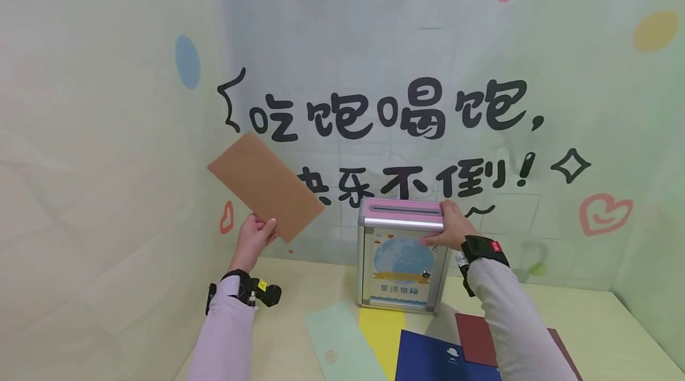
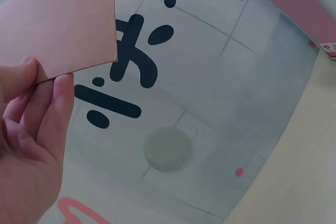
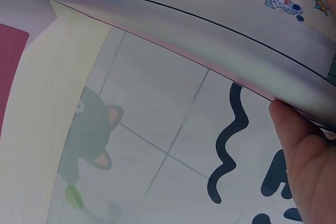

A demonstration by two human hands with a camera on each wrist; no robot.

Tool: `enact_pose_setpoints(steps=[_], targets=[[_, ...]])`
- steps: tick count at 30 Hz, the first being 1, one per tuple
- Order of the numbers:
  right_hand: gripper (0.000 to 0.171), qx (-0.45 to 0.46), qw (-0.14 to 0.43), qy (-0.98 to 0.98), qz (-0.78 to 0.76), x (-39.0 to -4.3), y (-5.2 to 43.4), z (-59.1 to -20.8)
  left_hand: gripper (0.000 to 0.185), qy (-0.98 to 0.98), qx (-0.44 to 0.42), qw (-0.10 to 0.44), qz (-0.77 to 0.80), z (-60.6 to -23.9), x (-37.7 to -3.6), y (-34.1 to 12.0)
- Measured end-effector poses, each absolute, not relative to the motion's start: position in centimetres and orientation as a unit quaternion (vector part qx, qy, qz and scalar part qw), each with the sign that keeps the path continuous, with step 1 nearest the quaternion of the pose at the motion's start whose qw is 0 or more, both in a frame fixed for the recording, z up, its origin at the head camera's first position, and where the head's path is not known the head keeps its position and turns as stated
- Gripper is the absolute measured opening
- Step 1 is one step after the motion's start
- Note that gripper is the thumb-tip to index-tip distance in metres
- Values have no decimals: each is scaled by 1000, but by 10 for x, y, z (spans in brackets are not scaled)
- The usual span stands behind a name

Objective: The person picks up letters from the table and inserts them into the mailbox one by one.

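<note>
My left hand [image 1: 257, 237] pinches the lower corner of a brown envelope [image 1: 266, 186] and holds it up in the air, left of the box. In the left wrist view the envelope [image 2: 60, 22] shows pinkish above my fingers [image 2: 50, 114]. A small metal letter box [image 1: 400, 253] with a pink slotted top and a globe picture stands on the table. My right hand [image 1: 452, 226] grips its top right corner, thumb on the front face. The right wrist view shows the box edge [image 3: 199, 40] and my fingers [image 3: 304, 150] against it.
Flat coloured envelopes lie on the table in front of the box: pale green [image 1: 342, 342], yellow [image 1: 381, 330], dark blue [image 1: 436, 357] and dark red [image 1: 478, 339]. A printed backdrop wall [image 1: 374, 72] closes the back and sides.
</note>
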State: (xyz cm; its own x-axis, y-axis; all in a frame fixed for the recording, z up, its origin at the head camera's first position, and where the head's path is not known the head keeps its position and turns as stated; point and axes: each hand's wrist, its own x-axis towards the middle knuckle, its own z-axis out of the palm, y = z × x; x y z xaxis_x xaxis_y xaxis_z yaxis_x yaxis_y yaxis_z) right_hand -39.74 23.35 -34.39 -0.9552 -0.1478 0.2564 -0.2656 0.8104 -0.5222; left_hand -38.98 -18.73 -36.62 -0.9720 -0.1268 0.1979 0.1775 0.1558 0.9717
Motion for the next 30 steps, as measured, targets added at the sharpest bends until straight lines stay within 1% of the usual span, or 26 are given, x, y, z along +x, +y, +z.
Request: enact_pose_setpoints(steps=[5,12,19,30], targets=[[96,111,100,-944,293,-398,233,-345,41,-760,-41,122,-637,-347,-390,-176],[99,113,104,-947,284,-401,234,-348,38,-766,-47,128,-628,-322,-393,-161],[95,105,98,-944,296,-397,232,-346,29,-765,-52,136,-627,-312,-399,-146],[93,101,96,-945,297,-394,231,-343,33,-801,-103,126,-576,-294,-400,-114]])
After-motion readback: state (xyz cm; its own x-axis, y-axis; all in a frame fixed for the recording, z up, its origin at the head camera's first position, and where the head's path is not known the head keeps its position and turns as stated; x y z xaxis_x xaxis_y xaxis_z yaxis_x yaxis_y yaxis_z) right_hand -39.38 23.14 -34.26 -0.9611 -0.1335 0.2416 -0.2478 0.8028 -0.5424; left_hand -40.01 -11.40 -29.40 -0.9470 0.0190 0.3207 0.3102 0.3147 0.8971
